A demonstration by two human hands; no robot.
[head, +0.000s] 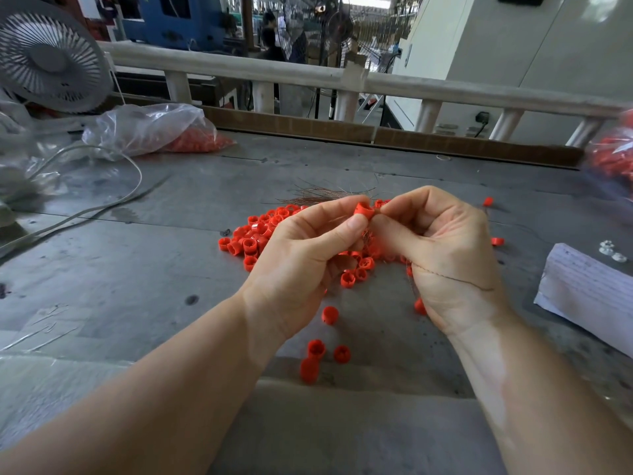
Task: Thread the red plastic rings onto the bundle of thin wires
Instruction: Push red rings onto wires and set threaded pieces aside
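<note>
Left hand (308, 245) pinches a ring (363, 211) above the pile (260, 234); right hand (442, 241) pinches wires (322, 195), which should stay bunched to enter.

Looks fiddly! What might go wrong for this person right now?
The left hand pinches one red ring by thumb and fingertip only; it might slip and drop among the loose rings. The thin wires fan out, so stray strands may miss the ring's hole. One strand lies across the right hand and could snag.
</note>
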